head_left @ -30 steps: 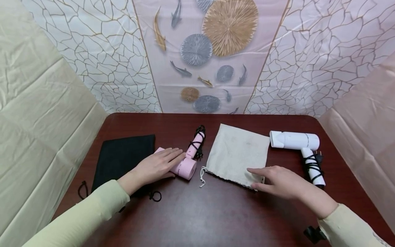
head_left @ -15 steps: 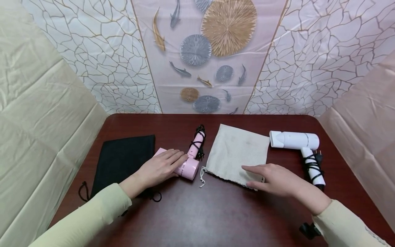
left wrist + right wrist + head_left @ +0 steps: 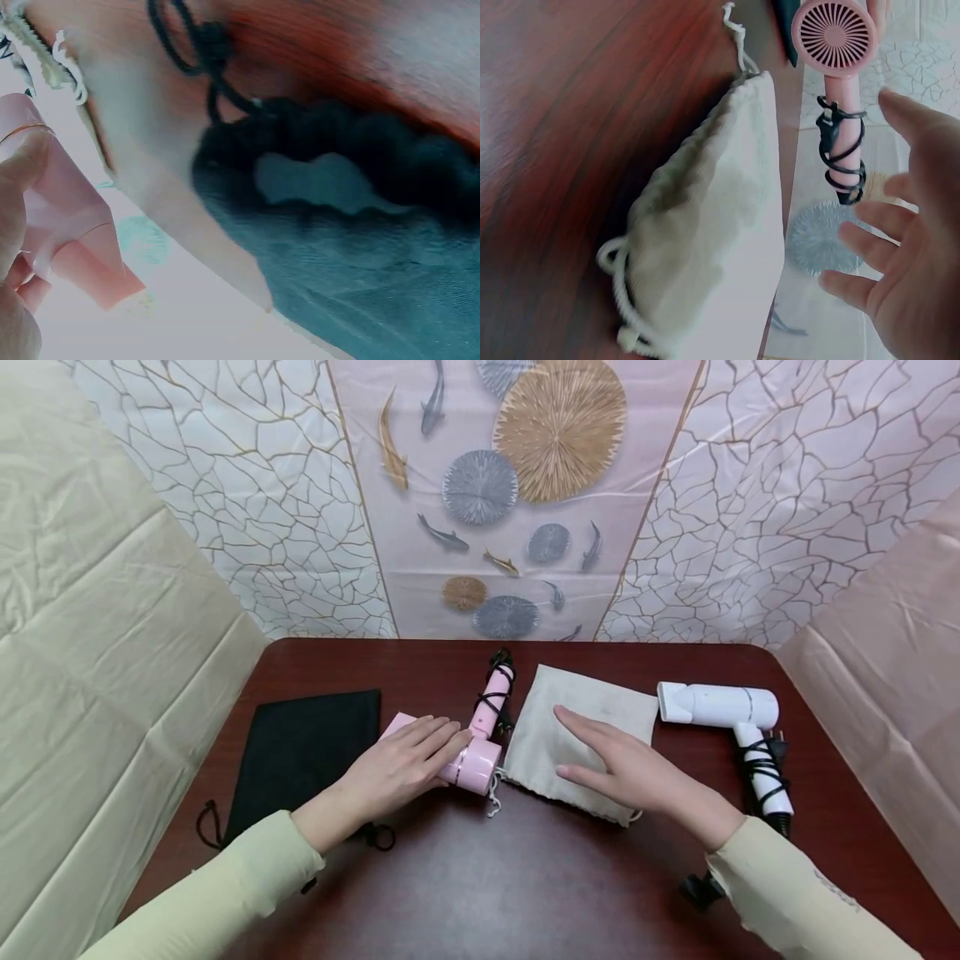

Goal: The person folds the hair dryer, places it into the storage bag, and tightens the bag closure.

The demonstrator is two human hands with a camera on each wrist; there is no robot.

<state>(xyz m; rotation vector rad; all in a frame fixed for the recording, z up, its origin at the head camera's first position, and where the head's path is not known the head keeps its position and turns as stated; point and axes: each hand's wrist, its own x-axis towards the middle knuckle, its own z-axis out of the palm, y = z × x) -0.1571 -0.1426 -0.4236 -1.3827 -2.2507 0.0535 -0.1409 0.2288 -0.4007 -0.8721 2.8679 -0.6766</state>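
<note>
My left hand (image 3: 408, 764) grips the barrel of a pink hair dryer (image 3: 477, 766) from above. In the left wrist view, the thumb lies along one side of the barrel (image 3: 67, 191), with fingertips on the other. The dryer's handle, wound with black cord, points away toward the back; its round vented end shows in the right wrist view (image 3: 835, 34). My right hand (image 3: 630, 768) hovers over a cream drawstring pouch (image 3: 551, 718), fingers spread and holding nothing. Its fingers are near the dryer's handle but apart from it.
A black drawstring pouch (image 3: 300, 752) lies flat at the left, its mouth toward the front. At the right, a white hair dryer (image 3: 720, 706) rests with cord wound round its handle. Fabric walls surround the brown table (image 3: 480, 877) at the back and sides.
The left hand has shifted right with the pink hair dryer, whose end now reaches the cream pouch's corner cord. My right hand has moved left and farther back over that pouch.
</note>
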